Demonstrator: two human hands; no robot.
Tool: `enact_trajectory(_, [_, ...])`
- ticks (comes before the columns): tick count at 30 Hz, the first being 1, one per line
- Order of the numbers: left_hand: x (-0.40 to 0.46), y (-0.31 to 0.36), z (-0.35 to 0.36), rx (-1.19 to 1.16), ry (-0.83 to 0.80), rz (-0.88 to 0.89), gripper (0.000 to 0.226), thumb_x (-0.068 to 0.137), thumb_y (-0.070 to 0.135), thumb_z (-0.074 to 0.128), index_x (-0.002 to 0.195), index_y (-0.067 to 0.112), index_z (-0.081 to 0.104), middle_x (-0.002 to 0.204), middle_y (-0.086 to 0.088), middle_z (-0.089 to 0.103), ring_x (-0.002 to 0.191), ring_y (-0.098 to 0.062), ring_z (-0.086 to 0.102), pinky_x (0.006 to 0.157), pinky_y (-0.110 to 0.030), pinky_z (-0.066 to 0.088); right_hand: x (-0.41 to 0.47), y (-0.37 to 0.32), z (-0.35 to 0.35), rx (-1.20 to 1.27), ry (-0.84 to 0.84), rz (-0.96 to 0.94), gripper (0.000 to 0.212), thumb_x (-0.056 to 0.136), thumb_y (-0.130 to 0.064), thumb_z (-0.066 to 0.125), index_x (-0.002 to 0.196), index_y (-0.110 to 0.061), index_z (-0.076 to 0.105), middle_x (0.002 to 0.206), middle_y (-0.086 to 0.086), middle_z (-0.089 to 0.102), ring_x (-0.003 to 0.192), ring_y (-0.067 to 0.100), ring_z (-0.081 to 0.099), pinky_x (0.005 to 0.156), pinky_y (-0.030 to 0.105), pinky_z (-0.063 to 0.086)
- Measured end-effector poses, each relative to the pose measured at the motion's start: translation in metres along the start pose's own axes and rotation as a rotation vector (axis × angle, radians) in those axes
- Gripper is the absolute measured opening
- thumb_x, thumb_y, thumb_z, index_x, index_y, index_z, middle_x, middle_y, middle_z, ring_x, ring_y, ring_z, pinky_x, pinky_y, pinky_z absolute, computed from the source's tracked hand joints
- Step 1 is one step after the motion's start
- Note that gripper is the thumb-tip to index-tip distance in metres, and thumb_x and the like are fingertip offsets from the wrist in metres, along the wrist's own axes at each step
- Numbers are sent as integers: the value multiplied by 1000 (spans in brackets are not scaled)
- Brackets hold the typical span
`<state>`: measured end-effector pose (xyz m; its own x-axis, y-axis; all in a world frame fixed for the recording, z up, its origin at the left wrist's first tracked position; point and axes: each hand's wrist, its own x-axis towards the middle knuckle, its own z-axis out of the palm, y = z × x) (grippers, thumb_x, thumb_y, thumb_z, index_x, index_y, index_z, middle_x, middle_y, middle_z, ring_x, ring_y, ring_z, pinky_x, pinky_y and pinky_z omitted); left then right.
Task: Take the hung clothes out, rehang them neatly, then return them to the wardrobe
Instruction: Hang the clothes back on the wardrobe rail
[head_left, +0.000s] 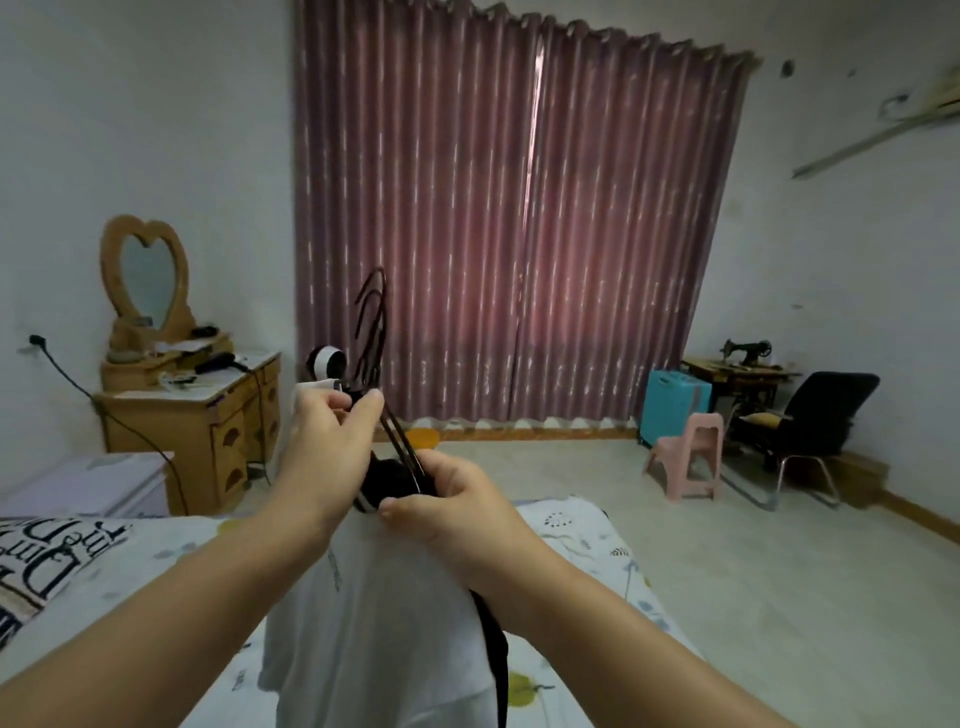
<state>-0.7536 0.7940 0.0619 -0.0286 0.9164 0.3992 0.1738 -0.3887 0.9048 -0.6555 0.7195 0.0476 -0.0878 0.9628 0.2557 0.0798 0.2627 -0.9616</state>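
A white garment (374, 623) with a black collar and a black strip down its right side hangs in front of me over the bed. Dark hangers (375, 332) rise from its neck, their hooks pointing up. My left hand (327, 441) grips the hangers just below the hooks. My right hand (457, 499) pinches the garment's black collar at the hanger's shoulder. The lower hem runs out of the frame.
A bed with a patterned sheet (587, 540) lies below my arms. A wooden dressing table (192, 415) with a heart mirror stands at the left. Pink curtains (519, 218) fill the far wall. A pink stool (691, 452), a blue box and a black chair (810, 431) stand at the right.
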Motion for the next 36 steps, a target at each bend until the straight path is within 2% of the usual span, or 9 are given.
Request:
enact_trajectory(4, [-46, 24, -11, -251, -184, -146, 29, 95, 29, 45, 85, 9, 64, 84, -8, 66, 79, -17, 62, 62, -28, 43, -19, -16, 8, -17, -60, -79, 29, 85, 10, 49, 86, -17, 60, 79, 0, 58, 75, 12, 54, 72, 26, 43])
enact_trajectory(7, [-76, 40, -22, -326, -171, -149, 20, 91, 15, 53, 78, 3, 62, 76, -14, 61, 75, -21, 60, 62, -29, 45, -39, -23, 11, -34, -120, -147, 30, 84, 10, 52, 96, -16, 60, 79, -7, 60, 73, 1, 56, 67, 14, 44])
enact_trajectory(9, [-98, 49, -30, -415, -135, -164, 18, 89, 10, 54, 74, 5, 63, 71, -9, 63, 68, -17, 62, 60, -26, 49, -54, -27, 14, -44, -169, -174, 30, 83, 6, 56, 88, -23, 62, 81, -8, 63, 75, -1, 59, 70, 15, 47])
enact_trajectory(14, [-160, 60, -51, -451, 45, -120, 21, 93, 7, 48, 78, 8, 62, 70, -3, 67, 64, -8, 66, 57, -17, 54, -94, -33, 34, -87, -293, -265, 14, 83, -5, 60, 84, -17, 66, 78, -4, 65, 77, 5, 59, 71, 27, 47])
enact_trajectory(18, [-209, 65, -84, -440, 191, -126, 18, 94, 7, 46, 84, 6, 61, 70, -4, 66, 58, -6, 64, 47, -15, 48, -127, -41, 63, 16, -437, -302, 28, 90, -8, 52, 69, -21, 64, 69, -9, 64, 71, 2, 57, 69, 19, 44])
enact_trajectory(26, [-297, 78, -170, -290, 505, -147, 28, 96, 12, 44, 73, 12, 61, 63, 0, 62, 64, -15, 54, 58, -26, 36, -181, -60, 150, 180, -718, -211, 38, 88, 2, 52, 62, -20, 68, 96, 0, 71, 85, -2, 59, 80, 11, 45])
enact_trajectory(29, [-330, 86, -208, -232, 622, -138, 28, 96, 11, 44, 73, 11, 61, 61, 1, 64, 62, -14, 55, 58, -27, 37, -205, -69, 191, 125, -858, -212, 31, 88, 1, 52, 74, -21, 68, 95, 1, 72, 85, 4, 58, 85, 22, 45])
enact_trajectory(31, [-355, 91, -237, -185, 698, -127, 26, 95, 11, 45, 74, 12, 61, 63, 0, 63, 61, -13, 57, 57, -27, 38, -224, -76, 220, 134, -935, -214, 28, 89, 1, 50, 81, -19, 68, 87, -9, 70, 83, 1, 59, 81, 18, 45])
enact_trajectory(36, [-424, 106, -314, -41, 868, -125, 24, 95, 11, 47, 76, 16, 61, 66, 3, 64, 63, -11, 58, 56, -24, 42, -277, -90, 300, 127, -1057, -240, 23, 93, -2, 47, 101, -12, 66, 103, 11, 67, 90, 12, 58, 83, 24, 44])
